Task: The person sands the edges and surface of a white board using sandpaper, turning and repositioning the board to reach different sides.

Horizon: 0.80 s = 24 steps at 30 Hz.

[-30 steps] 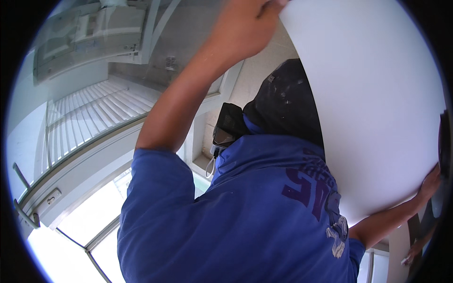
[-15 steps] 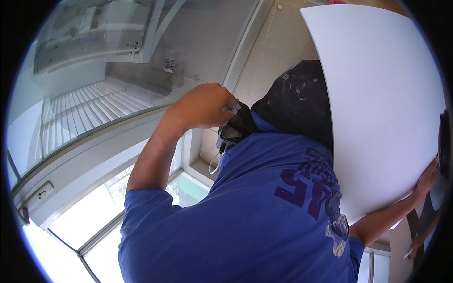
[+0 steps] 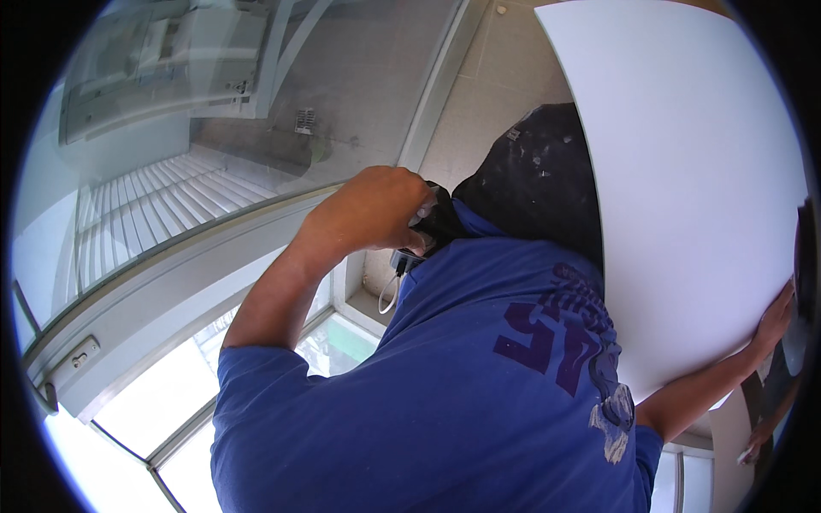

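Note:
My left hand [image 3: 376, 209] is at my waist, its fingers curled and closed over a black pouch or pocket [image 3: 440, 222]. Something pale shows between the fingertips, too small to name. Just below them is a dark device [image 3: 405, 260] with a white cable [image 3: 390, 295] looping down from it. A large, smooth white panel [image 3: 684, 179] stands close along my right side. My right arm reaches across its lower part, and my right hand [image 3: 775, 321] holds it at the right edge; the fingertips are partly hidden near the rim of the picture.
On the left are a glass pane [image 3: 359, 85] and a white window frame [image 3: 171, 278] with a latch [image 3: 81, 357]. Tiled floor [image 3: 505, 68] shows beyond my dark trousers [image 3: 539, 171]. A dark object [image 3: 806, 248] and another person's hand [image 3: 753, 449] are at far right.
My left hand has moved slightly down and towards my body, its fingers now over the pouch and covering part of the dark device. My right hand stays on the panel.

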### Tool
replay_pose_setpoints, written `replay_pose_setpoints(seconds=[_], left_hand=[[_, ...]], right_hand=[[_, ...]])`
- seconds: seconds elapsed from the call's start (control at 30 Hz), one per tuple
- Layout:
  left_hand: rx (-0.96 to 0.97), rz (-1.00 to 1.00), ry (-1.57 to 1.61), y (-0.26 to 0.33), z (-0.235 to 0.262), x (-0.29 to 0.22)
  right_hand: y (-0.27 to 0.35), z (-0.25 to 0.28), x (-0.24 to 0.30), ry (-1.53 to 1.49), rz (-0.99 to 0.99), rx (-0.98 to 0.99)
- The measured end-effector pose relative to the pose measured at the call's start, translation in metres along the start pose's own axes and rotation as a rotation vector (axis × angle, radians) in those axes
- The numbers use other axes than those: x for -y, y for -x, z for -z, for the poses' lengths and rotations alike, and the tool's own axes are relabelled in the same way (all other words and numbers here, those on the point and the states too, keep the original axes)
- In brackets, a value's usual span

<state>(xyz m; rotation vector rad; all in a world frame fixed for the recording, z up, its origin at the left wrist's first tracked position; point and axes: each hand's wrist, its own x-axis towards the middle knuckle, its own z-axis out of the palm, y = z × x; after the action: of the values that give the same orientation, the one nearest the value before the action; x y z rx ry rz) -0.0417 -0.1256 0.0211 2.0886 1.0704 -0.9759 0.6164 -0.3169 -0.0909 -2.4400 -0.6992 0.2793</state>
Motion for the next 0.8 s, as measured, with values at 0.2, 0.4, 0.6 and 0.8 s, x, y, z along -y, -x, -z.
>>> replay_pose_setpoints(seconds=[0.2,0.4,0.6,0.8], left_hand=[[0.014,0.068,0.001,0.005,0.004,0.008],[0.043,0.081,-0.02,0.005,0.006,0.007],[0.046,0.085,-0.019,0.003,0.008,0.008],[-0.247,0.013,0.009,-0.006,0.027,0.019]], right_hand=[[-0.006,-0.004,-0.005,0.022,0.002,0.007],[-0.007,-0.005,-0.008,0.037,0.004,0.016],[-0.014,-0.006,-0.008,0.04,0.006,0.023],[-0.019,0.006,-0.021,0.028,-0.002,0.029]])
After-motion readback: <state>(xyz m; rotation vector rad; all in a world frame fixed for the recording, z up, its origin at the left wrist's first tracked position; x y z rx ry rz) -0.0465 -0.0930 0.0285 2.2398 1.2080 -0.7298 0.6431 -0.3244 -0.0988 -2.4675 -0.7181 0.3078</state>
